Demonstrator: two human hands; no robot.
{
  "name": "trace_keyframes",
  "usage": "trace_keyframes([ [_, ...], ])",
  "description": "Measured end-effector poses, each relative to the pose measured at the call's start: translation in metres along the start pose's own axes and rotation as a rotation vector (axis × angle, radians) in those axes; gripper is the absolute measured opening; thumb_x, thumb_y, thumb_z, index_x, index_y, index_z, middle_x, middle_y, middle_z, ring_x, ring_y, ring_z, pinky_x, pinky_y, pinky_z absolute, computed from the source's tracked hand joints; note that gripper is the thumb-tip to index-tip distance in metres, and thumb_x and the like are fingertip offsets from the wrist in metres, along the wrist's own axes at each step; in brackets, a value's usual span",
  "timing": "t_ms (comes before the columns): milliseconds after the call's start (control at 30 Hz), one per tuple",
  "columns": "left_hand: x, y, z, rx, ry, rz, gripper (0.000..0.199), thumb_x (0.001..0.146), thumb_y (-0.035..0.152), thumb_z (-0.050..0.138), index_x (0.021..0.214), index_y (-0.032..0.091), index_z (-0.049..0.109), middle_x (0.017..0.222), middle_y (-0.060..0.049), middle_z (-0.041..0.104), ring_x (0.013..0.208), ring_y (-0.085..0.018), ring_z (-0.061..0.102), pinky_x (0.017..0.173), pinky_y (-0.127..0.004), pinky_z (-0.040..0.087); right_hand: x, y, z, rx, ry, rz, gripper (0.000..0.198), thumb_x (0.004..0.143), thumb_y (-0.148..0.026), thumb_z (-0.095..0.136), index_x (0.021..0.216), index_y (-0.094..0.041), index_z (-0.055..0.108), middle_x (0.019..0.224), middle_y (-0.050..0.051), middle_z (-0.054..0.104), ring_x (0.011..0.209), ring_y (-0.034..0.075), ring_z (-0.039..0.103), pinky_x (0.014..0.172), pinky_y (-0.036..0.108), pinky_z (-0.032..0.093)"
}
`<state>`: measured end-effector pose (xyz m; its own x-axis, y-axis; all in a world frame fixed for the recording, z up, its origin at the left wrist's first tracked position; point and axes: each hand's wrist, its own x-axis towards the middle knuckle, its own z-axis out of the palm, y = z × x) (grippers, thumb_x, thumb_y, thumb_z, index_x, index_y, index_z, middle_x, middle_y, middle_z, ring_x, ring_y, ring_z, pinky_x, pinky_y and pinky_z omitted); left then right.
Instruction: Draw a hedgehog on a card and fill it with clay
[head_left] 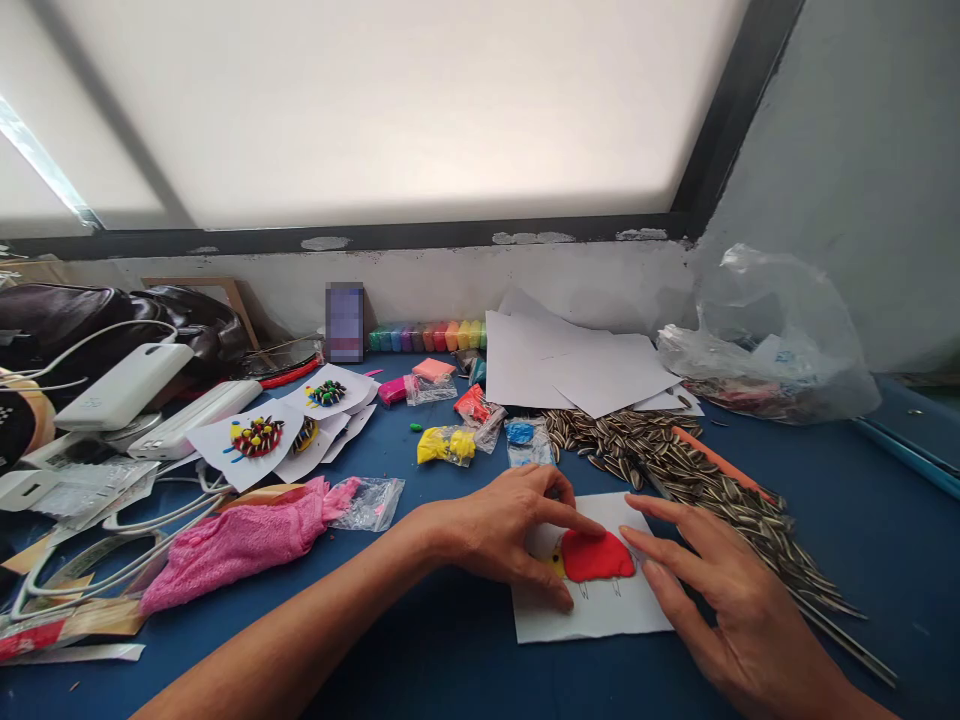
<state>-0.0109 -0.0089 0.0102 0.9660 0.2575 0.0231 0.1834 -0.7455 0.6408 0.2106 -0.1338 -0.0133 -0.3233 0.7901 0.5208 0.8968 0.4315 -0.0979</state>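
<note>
A white paper sheet (540, 625) lies in front of me with drawn legs on it. Red modelling clay (598, 556) is flattened over the drawn body, and a small yellow clay head with a dark eye sits at its left end. My left hand (517, 530) rests over the paper's left side, fingers apart, index finger touching the top of the red clay and thumb on the paper. My right hand (712, 580) is at the right edge of the clay, fingers spread, fingertips at the paper. Neither hand grips anything.
Sunflower seeds (615, 440) are heaped behind the paper, with an orange strip (724, 465) among them. Bags of yellow clay (446, 445) and blue clay (529, 440) lie nearby. On the left are a pink cloth (247, 540), finished clay-and-seed pictures (255, 440) and white cables (150, 530).
</note>
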Motion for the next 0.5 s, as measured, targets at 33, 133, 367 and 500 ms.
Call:
trace_keyframes([
  [33, -0.0002, -0.0002, 0.0002, 0.001, 0.0, -0.004, 0.056, 0.077, 0.049, 0.07, 0.128, 0.028, 0.059, 0.118, -0.008, 0.048, 0.11, -0.024, 0.046, 0.099, -0.037, 0.038, -0.0002, -0.0001, -0.0003, 0.002, 0.01, 0.0, 0.027, 0.091, -0.022, 0.049, 0.109, -0.021, 0.068, 0.121, 0.011, 0.062, 0.109, 0.025, 0.058, 0.087, 0.04, 0.052],
  [133, -0.0009, -0.001, 0.0009, -0.005, 0.001, -0.014, 0.058, 0.076, 0.051, 0.07, 0.128, 0.029, 0.058, 0.12, -0.007, 0.048, 0.11, -0.024, 0.046, 0.099, -0.038, 0.038, -0.0012, 0.0001, -0.0002, -0.008, -0.006, -0.045, 0.029, 0.091, -0.024, 0.05, 0.115, -0.023, 0.066, 0.124, 0.01, 0.06, 0.111, 0.025, 0.058, 0.088, 0.04, 0.051],
  [367, -0.0009, -0.0043, 0.0002, -0.049, -0.001, -0.031, 0.069, 0.073, 0.054, 0.071, 0.133, 0.026, 0.053, 0.124, -0.009, 0.046, 0.116, -0.026, 0.044, 0.102, -0.04, 0.037, -0.0036, 0.0022, 0.0029, -0.074, -0.067, -0.174, 0.034, 0.089, -0.033, 0.057, 0.122, -0.024, 0.063, 0.139, 0.012, 0.05, 0.12, 0.028, 0.052, 0.089, 0.044, 0.051],
  [500, -0.0016, -0.0079, -0.0026, -0.121, -0.017, -0.035, 0.076, 0.072, 0.055, 0.071, 0.138, 0.024, 0.048, 0.126, -0.01, 0.046, 0.118, -0.025, 0.044, 0.105, -0.04, 0.036, -0.0022, 0.0027, 0.0025, -0.103, -0.068, -0.211, 0.042, 0.091, -0.035, 0.053, 0.132, -0.025, 0.057, 0.146, 0.014, 0.041, 0.126, 0.03, 0.046, 0.089, 0.046, 0.049],
])
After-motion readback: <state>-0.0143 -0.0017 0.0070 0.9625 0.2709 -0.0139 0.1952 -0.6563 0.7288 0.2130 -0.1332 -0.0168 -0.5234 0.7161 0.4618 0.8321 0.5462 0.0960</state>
